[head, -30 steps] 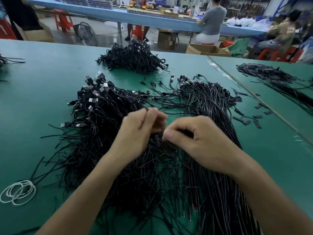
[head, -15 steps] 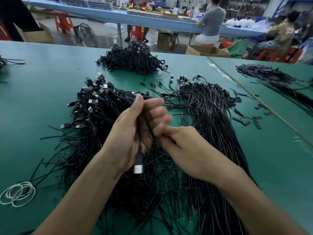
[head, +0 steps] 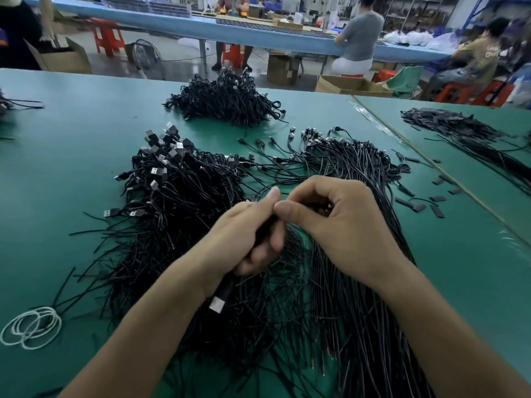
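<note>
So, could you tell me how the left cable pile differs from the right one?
The left cable pile ends in broad silver-tipped USB plugs; the right cable pile ends in much smaller plugs. The left pile lies tangled, the right pile runs straighter, fanned. Both are black, on the green table.

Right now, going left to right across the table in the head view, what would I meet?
White loops, USB-plug cable pile, left hand gripping a cable, right hand, loose black sleeve pieces.
</note>
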A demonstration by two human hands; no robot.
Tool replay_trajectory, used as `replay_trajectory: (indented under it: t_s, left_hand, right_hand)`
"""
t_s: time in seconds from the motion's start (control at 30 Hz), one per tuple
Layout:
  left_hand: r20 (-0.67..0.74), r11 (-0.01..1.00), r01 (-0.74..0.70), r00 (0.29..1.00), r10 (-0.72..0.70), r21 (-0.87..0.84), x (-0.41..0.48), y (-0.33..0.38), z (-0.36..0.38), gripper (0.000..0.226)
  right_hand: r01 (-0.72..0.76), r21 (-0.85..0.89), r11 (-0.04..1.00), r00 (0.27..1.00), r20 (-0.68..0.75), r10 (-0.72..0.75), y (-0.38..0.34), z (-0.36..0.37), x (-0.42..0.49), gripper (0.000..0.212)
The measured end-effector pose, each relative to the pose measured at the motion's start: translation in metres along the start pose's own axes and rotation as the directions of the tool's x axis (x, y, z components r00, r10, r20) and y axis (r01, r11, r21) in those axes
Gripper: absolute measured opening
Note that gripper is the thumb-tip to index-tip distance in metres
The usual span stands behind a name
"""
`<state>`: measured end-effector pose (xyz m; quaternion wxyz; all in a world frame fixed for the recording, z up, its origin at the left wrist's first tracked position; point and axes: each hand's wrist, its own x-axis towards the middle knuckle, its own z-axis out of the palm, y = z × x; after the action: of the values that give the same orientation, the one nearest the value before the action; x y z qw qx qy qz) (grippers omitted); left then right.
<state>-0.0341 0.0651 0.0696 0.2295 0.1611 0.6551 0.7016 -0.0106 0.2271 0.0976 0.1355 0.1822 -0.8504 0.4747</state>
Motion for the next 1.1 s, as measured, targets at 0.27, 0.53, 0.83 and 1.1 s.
replay_trajectory:
  t_s: [0.27,0.53,0.83,1.1]
  left_hand:
    - [0.029,0.633,-0.084,0.986,0.166,-0.770,-0.003,0.014,-0.007,0.050]
    - [-0.253,0.895,-0.315,0.881,0.400,0.316,0.007,-0.008,0.000,0.035]
    - [0.112,0.991,-0.027,0.994,0.012,0.134,-0.004,0.002,-0.001,0.061]
    - [-0.028,0.992,-0.089,0.995,0.091,0.088,0.001,-0.003,0.003,0.059]
  right_hand:
    - [-0.105,-0.173,0.979,0.975,0.175,0.136,0.003,0.023,-0.014,0.037]
    - [0.042,-0.361,0.932,0.936,0.341,0.090,-0.011,0.007,-0.017,0.019]
    - [-0.020,0.030,0.999,0.992,0.124,0.016,-0.003,-0.009,-0.007,0.014]
    - [-0.031,-0.031,0.999,0.987,0.154,0.035,0.000,-0.016,-0.006,0.012]
